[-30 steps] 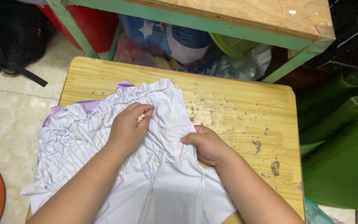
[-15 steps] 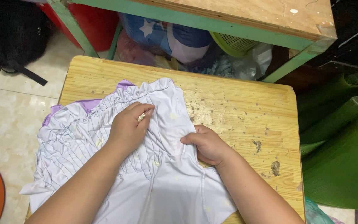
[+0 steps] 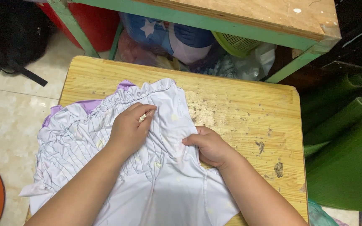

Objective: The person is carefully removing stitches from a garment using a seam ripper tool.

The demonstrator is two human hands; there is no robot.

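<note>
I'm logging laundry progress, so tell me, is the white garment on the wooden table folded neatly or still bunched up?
Bunched up. The white garment lies rumpled on the wooden table, with the left hand and right hand gripping gathered fabric.

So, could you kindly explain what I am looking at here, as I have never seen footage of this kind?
There is no machine: a person wears a camera on the head, so the single view looks down at their own two bare hands. The left hand presses on a white garment with thin stripes and purple trim, with a small pale object between its fingers. The right hand has a grip on a bunched fold at the garment's edge. The garment lies on a worn wooden table. Beyond it stands a green-framed table with bags beneath.
</note>
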